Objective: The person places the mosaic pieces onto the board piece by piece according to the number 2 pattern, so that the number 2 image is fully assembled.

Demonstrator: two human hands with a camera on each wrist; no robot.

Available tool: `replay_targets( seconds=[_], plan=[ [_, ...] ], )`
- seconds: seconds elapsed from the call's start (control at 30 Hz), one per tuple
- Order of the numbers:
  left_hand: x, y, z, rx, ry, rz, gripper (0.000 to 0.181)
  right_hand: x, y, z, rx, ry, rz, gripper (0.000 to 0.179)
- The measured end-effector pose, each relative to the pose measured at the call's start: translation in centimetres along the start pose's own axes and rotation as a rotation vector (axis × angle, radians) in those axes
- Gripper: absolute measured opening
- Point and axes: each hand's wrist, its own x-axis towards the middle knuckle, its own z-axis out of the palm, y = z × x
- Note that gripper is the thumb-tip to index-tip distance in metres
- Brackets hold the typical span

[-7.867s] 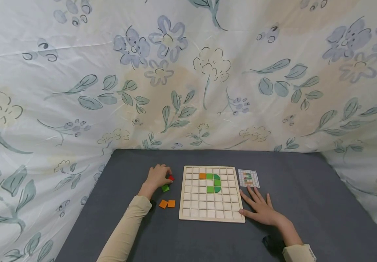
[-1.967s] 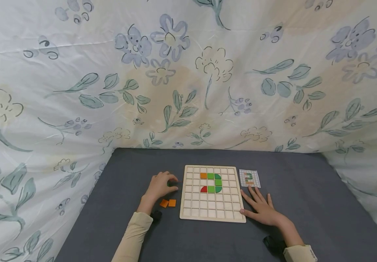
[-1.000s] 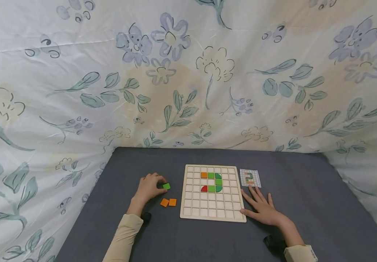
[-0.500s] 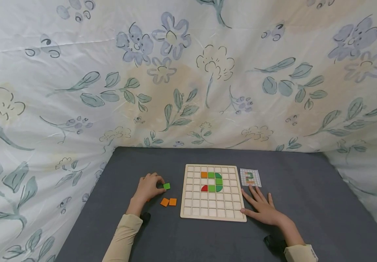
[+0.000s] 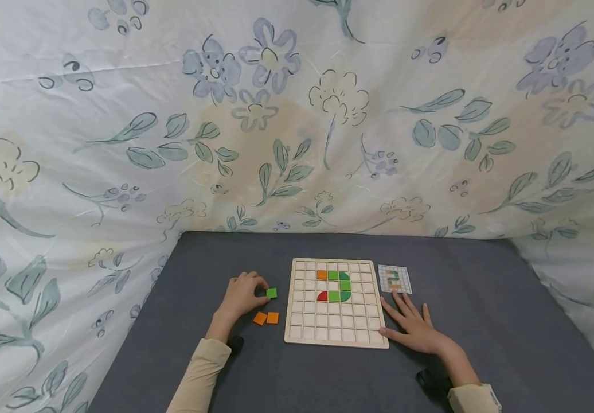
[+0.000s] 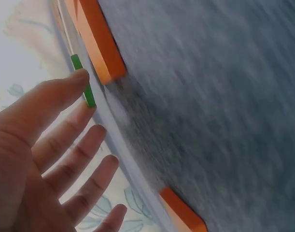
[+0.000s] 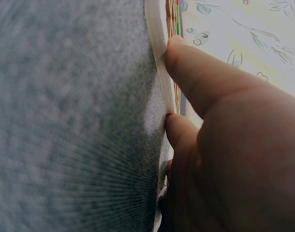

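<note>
Between thumb and index finger, my left hand (image 5: pixel 242 295) pinches a green square tile (image 5: pixel 272 293), just left of the wooden grid board (image 5: pixel 335 332). In the left wrist view the tile (image 6: pixel 91 96) is seen edge-on, with the other fingers spread apart. On the board lie an orange square (image 5: pixel 321 275), several green pieces, some square and some quarter-round, and a red quarter-round tile (image 5: pixel 323 296). My right hand (image 5: pixel 414 330) lies with fingers spread at the board's right side; its thumb touches the board's edge (image 7: pixel 159 53).
Two orange square tiles (image 5: pixel 272 318) lie on the dark grey cloth (image 5: pixel 328 378) near my left wrist. A small pattern card (image 5: pixel 394 280) is beyond my right fingertips. Floral fabric (image 5: pixel 297 143) hangs behind and at the sides.
The red quarter-round tile, earlier by my left hand, now lies on the board. My left hand has picked up the green square and shifted slightly right. My right hand stays put.
</note>
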Motion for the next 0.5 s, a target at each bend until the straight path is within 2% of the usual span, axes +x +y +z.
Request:
replay_targets(
  seconds=[0.5],
  plan=[
    [0.6, 2.4, 0.8, -0.014, -0.021, 0.08, 0.024, 0.0, -0.2, -0.2, -0.003, -0.003, 0.0, 0.074]
  ],
)
